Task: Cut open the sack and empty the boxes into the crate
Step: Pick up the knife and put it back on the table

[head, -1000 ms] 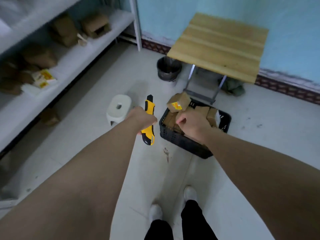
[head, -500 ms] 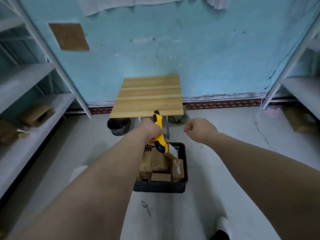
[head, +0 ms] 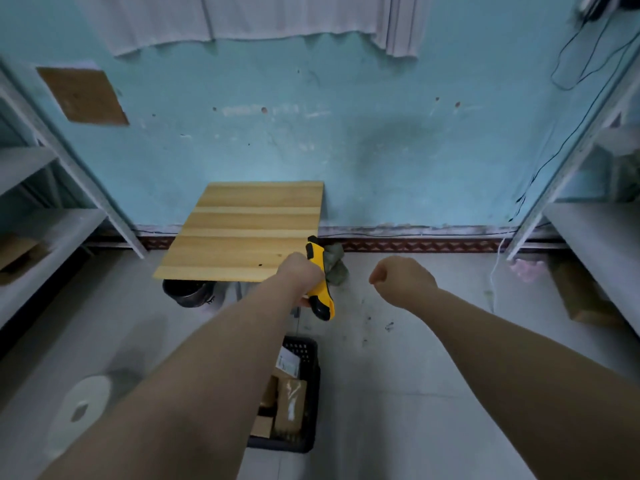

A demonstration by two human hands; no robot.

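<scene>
My left hand grips a yellow and black utility knife, held out near the front right corner of a wooden table. My right hand is a closed fist holding nothing, raised to the right of the knife. A black plastic crate stands on the floor below my left forearm, partly hidden by it. Several brown cardboard boxes lie inside it. A crumpled grey-green sack lies on the floor by the wall, behind the knife.
A dark bucket sits under the table. A white stool stands at lower left. Metal shelves line both sides, with cardboard on the left shelf and a box on the floor at right.
The view has lifted from the floor toward the wall. Both arms rose away from the crate, which now lies lower in view. My right hand no longer touches the boxes.
</scene>
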